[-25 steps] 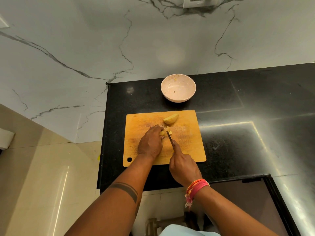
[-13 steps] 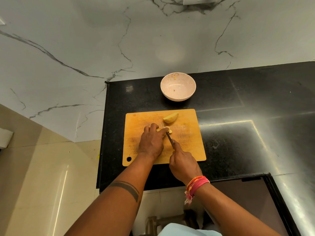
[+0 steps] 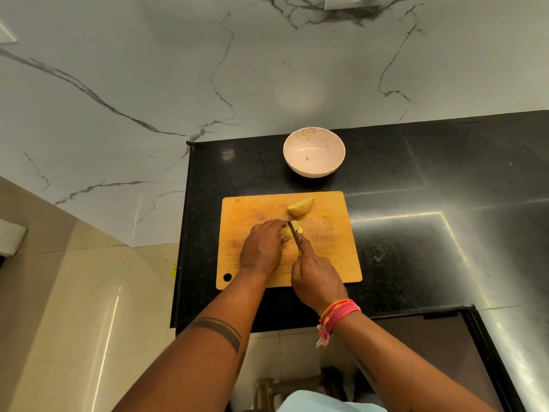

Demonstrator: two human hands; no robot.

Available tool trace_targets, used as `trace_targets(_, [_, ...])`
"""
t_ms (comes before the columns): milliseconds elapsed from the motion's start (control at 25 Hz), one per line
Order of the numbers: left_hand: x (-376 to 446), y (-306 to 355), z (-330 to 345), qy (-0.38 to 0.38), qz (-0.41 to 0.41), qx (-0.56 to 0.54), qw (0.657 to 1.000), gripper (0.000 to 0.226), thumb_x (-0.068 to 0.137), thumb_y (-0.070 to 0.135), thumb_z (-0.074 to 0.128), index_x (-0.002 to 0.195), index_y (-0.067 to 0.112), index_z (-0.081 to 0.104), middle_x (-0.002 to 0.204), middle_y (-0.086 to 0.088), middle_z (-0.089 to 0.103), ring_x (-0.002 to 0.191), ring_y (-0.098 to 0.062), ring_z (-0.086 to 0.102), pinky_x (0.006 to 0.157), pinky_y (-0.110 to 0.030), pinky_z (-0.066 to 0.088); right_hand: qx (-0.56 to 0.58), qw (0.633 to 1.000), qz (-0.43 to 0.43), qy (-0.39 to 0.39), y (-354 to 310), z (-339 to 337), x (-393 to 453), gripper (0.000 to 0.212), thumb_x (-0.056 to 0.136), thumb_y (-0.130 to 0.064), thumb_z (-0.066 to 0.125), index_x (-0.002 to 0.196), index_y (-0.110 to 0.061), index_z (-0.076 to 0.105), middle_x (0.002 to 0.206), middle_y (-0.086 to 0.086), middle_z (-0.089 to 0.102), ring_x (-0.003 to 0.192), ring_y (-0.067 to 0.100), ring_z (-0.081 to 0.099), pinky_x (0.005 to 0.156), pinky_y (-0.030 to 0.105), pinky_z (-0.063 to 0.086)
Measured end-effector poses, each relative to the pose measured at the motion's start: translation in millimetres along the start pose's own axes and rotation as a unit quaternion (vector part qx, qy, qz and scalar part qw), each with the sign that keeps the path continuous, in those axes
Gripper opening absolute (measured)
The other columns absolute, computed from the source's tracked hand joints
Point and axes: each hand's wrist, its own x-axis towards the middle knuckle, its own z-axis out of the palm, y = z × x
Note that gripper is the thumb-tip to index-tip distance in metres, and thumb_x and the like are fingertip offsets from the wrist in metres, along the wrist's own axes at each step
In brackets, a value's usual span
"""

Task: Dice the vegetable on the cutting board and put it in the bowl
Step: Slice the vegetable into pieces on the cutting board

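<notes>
An orange cutting board (image 3: pixel 335 257) lies on the black counter. My left hand (image 3: pixel 261 248) holds a pale yellow vegetable piece (image 3: pixel 287 231) down on the board, fingers curled over it. My right hand (image 3: pixel 316 279) grips a small knife (image 3: pixel 294 233), whose blade stands across that piece, just right of my left fingertips. A second vegetable wedge (image 3: pixel 301 206) lies loose near the board's far edge. Beyond the board stands a pale pink bowl (image 3: pixel 314 151) that holds only a few crumbs.
The black counter (image 3: pixel 416 227) runs to the right and ends at a left edge beside the board. A white marbled wall (image 3: pixel 208 84) rises behind. A dark-framed recess (image 3: pixel 430 337) sits near right. Beige floor tiles lie at left.
The knife blade has shifted slightly left and deeper across the held piece. My left fingers have drawn back over it. The wedge and bowl have not moved.
</notes>
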Motion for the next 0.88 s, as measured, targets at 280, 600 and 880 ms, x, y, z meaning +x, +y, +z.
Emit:
trace_targets(280, [1, -2, 2, 0.009, 0.010, -0.007, 1.000, 0.036, 0.103, 0.024, 0.054, 0.138, 0.028, 0.057, 0.135, 0.004, 0.063, 0.126, -0.020, 0.053, 0.103, -0.037, 0.048, -0.041, 0.999, -0.006, -0.021, -11, 1, 30, 0.064, 0.099, -0.023, 0.033, 0.160, -0.026, 0.015, 0.095, 0.019, 0.068, 0.081, 0.037, 0.064, 0.065, 0.040, 0.048])
trace_targets(600, [1, -1, 5, 0.022, -0.005, -0.010, 1.000, 0.036, 0.103, 0.024, 0.053, 0.139, 0.028, 0.057, 0.138, 0.005, 0.061, 0.130, -0.020, 0.050, 0.104, -0.037, 0.047, -0.084, 0.995, -0.016, -0.047, 5, 8, 2, 0.067, 0.103, -0.024, 0.033, 0.162, -0.029, 0.001, 0.083, 0.012, 0.064, 0.067, 0.028, 0.057, 0.062, 0.039, 0.047])
trace_targets(880, [1, -1, 4, 0.011, -0.016, -0.005, 1.000, 0.038, 0.101, 0.030, 0.058, 0.139, 0.031, 0.053, 0.130, 0.004, 0.064, 0.126, -0.019, 0.052, 0.096, -0.036, 0.048, -0.064, 0.997, -0.001, -0.034, 20, 2, -24, 0.065, 0.102, -0.025, 0.035, 0.161, -0.034, 0.009, 0.072, 0.003, 0.059, 0.060, 0.022, 0.056, 0.053, 0.035, 0.039])
